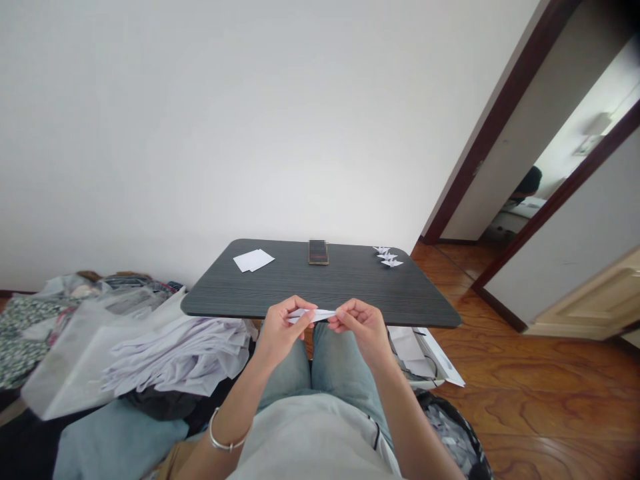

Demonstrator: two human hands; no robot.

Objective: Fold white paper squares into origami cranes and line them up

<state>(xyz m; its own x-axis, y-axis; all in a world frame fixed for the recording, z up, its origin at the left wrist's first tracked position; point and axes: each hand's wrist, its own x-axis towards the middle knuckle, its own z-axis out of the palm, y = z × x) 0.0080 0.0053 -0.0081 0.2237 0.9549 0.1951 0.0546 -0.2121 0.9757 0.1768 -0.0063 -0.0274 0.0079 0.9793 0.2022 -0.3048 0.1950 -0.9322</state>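
A narrow piece of folded white paper (pixel 323 315) is stretched between my two hands, just at the near edge of the dark table (pixel 280 287). My left hand (pixel 286 328) pinches its wider left part between thumb and fingers. At the pointed right end, my right hand (pixel 361 323) grips the tip with thumb and forefinger. The inner folds are too small to make out. Several small folded paper cranes (pixel 387 256) stand in a row at the table's far right. White paper sheets (pixel 254 260) lie overlapping at the far left.
A dark phone-like rectangle (pixel 319 252) lies at the table's back middle, by the wall. Heaped clothes and plastic bags (pixel 170 353) crowd the left side. To the right are a container with papers (pixel 417 357) and a black-lined bin (pixel 450 430) on the wooden floor.
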